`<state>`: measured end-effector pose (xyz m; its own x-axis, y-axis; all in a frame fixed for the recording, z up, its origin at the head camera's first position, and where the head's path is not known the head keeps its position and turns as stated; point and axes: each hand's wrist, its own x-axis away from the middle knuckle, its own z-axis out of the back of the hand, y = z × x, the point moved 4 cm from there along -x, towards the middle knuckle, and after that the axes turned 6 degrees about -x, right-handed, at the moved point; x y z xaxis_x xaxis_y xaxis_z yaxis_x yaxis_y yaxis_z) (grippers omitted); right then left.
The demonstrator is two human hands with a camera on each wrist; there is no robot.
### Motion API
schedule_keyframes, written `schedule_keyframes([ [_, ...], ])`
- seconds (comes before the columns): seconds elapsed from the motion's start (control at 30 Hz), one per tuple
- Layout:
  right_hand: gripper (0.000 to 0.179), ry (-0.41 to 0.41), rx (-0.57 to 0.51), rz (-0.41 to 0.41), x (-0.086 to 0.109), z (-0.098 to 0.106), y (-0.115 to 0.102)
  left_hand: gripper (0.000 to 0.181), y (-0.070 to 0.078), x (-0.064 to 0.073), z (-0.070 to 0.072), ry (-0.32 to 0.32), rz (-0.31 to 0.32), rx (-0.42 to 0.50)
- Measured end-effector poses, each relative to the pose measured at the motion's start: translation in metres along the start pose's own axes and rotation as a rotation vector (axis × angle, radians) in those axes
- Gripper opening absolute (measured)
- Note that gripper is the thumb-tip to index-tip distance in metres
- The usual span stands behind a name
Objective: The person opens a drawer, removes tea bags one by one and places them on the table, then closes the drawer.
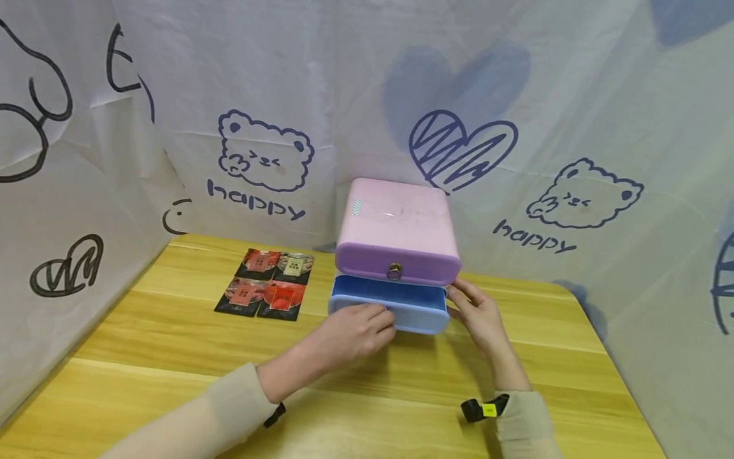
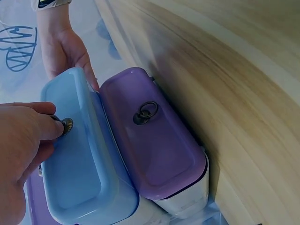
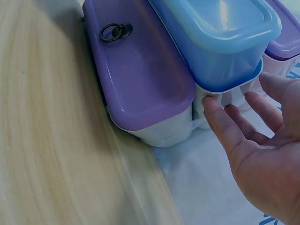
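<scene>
A small chest of drawers with a pink top stands at the back of the table. Its blue drawer is pulled partway out, and the part of its inside that shows in the head view is bare. My left hand pinches the metal ring pull on the blue front. At the chest's right side is my right hand; in the right wrist view its fingertips rest against the white casing beside the drawer. Below the blue drawer, a purple drawer with its own ring is pushed in.
Several dark and red printed packets lie in two rows on the wooden table, left of the chest. A white cloth with bear and heart drawings hangs right behind the table and along its sides.
</scene>
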<state>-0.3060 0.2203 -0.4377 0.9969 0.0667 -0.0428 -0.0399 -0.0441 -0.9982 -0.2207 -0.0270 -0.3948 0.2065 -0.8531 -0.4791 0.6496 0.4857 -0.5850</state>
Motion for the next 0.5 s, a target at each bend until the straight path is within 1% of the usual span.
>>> schedule_keyframes([
  [0.17,0.048,0.016,0.016,-0.019,0.000,0.000,-0.001,0.011,-0.002,-0.002,-0.007,-0.020,0.021,0.031],
  [0.27,0.049,0.016,0.020,-0.025,0.000,0.000,-0.001,0.011,-0.004,-0.003,-0.011,-0.016,0.039,0.051],
  [0.4,0.050,0.008,0.016,-0.016,-0.001,0.000,-0.001,0.012,-0.007,-0.005,-0.015,-0.009,0.059,0.067],
  [0.5,0.050,-0.001,0.004,-0.003,-0.001,0.000,-0.001,0.014,-0.009,-0.006,-0.019,-0.016,0.070,0.074],
])
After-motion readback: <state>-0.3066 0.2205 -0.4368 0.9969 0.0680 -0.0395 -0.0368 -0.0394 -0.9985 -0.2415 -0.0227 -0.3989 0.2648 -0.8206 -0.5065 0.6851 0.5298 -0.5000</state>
